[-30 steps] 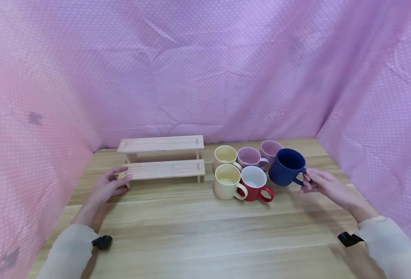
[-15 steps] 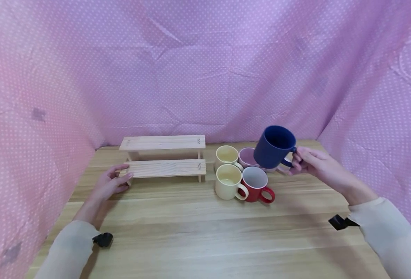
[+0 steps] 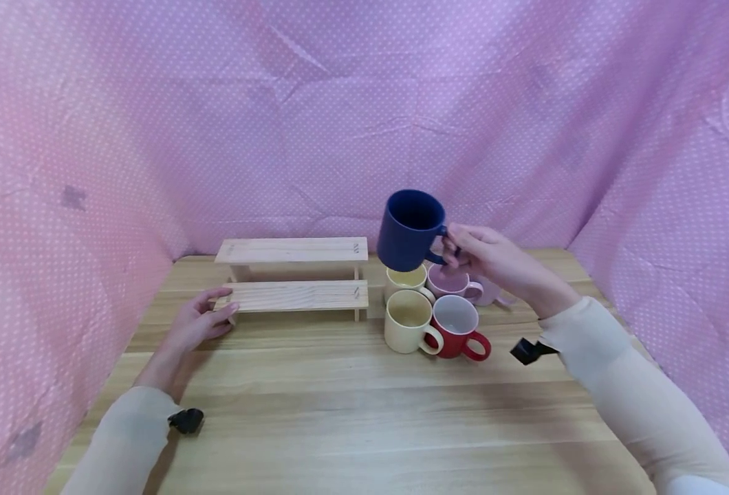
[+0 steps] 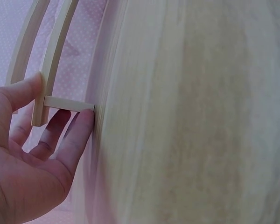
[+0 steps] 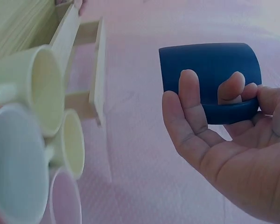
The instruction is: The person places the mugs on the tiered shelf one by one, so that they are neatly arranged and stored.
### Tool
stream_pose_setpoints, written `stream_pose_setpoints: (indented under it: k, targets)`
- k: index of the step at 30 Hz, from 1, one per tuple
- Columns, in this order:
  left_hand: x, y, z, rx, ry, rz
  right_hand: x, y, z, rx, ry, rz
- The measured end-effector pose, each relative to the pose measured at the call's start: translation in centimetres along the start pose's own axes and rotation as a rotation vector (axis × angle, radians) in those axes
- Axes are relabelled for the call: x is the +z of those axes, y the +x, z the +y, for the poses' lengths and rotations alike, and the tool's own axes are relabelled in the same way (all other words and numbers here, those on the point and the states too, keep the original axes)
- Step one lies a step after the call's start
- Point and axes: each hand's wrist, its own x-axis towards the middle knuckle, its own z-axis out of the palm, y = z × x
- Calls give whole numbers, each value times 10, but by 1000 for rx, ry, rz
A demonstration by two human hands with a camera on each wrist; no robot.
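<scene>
My right hand [image 3: 485,258] holds a dark blue mug [image 3: 404,237] by its handle, up in the air above the back row of mugs. In the right wrist view, fingers pass through and round the handle of that mug [image 5: 210,70]. At the left end of a two-step wooden rack [image 3: 296,297], my left hand [image 3: 194,326] grips the lower step. The left wrist view has the thumb on the board [image 4: 49,70] and fingertips against its short leg [image 4: 67,103].
Right of the rack stand cream mugs [image 3: 401,333], a red mug with white inside [image 3: 451,340] and pink mugs [image 3: 448,282], one mostly hidden behind my right hand. Pink dotted cloth [image 3: 340,124] hangs behind the wooden table [image 3: 315,412] and along its sides.
My right hand has lifted the blue mug and carried it left, from the right end of the group to above the yellow mug at the back. My left hand stays at the rack.
</scene>
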Motion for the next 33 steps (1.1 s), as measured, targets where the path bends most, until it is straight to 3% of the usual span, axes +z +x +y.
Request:
stream_pose_setpoints:
  k: [11, 23, 27, 33]
  targets:
    - [-2, -3, 9, 14, 73, -3, 42, 68, -7, -14, 37, -53]
    - [-2, 2, 4, -10, 42, 5, 91, 130, -2, -1, 116, -83]
    - [-3, 2, 4, -11, 26, 10, 114, 150, 2, -8, 135, -53]
    - [-1, -3, 6, 18, 6, 7, 155, 172, 14, 65, 125, 56]
